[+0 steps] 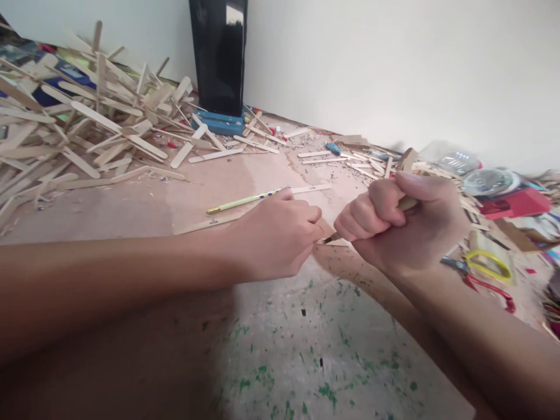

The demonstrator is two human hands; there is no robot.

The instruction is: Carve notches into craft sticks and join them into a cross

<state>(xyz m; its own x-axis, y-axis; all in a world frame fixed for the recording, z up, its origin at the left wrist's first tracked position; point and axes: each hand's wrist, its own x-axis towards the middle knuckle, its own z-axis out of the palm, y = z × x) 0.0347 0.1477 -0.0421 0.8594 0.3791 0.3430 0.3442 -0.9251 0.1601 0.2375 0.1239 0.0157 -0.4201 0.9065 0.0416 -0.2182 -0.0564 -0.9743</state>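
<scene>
My right hand (400,219) is closed in a fist round a wooden-handled tool (406,204), whose tip pokes out toward the left at about the hand's lower edge. My left hand (280,236) is closed in a pinch right beside that tip, pressing on something small I cannot make out. Both hands hover just over the brown work surface (131,204). A yellow-green pencil (242,201) lies just behind my left hand. A long wooden craft stick (210,223) lies beside my left wrist.
A big heap of wooden craft sticks (83,128) fills the far left. A black upright object on a blue base (219,64) stands against the white wall. Clutter at right includes yellow-handled scissors (487,265), a red box (516,204) and clear plastic containers (490,181). Green paint specks mark the near surface.
</scene>
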